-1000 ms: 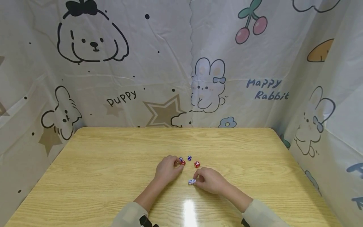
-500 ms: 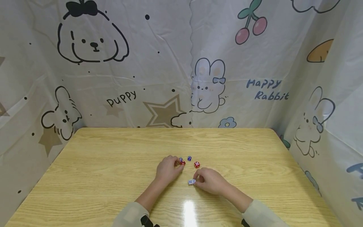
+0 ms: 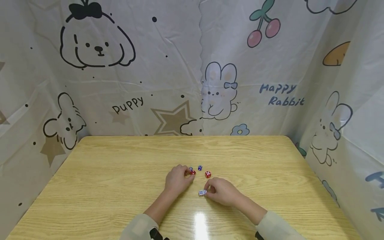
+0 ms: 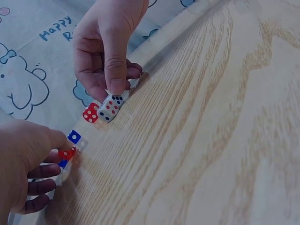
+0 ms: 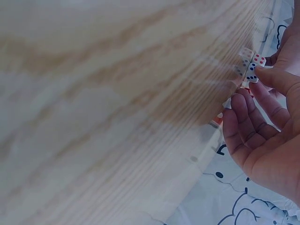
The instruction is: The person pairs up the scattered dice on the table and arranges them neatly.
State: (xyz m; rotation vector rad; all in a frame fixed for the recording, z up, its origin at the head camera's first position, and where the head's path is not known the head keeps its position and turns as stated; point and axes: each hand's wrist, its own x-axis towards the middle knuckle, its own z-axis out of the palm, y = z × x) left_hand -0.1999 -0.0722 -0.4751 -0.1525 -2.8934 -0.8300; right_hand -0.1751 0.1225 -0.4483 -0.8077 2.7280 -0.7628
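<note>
My left hand (image 3: 177, 180) pinches a red die (image 3: 193, 172) between thumb and forefinger. One blue die (image 3: 190, 169) sits right beside that red die, partly hidden by the fingers. Close by on the table lie a second blue die (image 3: 200, 168) and, further right, another red die (image 3: 208, 174). Nearer the person, my right hand (image 3: 222, 191) pinches a white die (image 3: 205, 192) with thumb and forefinger. A second white die (image 3: 201, 193) stands against its left side. The left wrist view shows the two white dice (image 4: 108, 108) side by side under the right thumb.
The light wood-grain table (image 3: 120, 160) carries the dice near its middle. Behind it and at both sides hangs a pale curtain (image 3: 168, 76) printed with cartoon animals. A bright light reflection (image 3: 200, 226) shows on the tabletop near the front.
</note>
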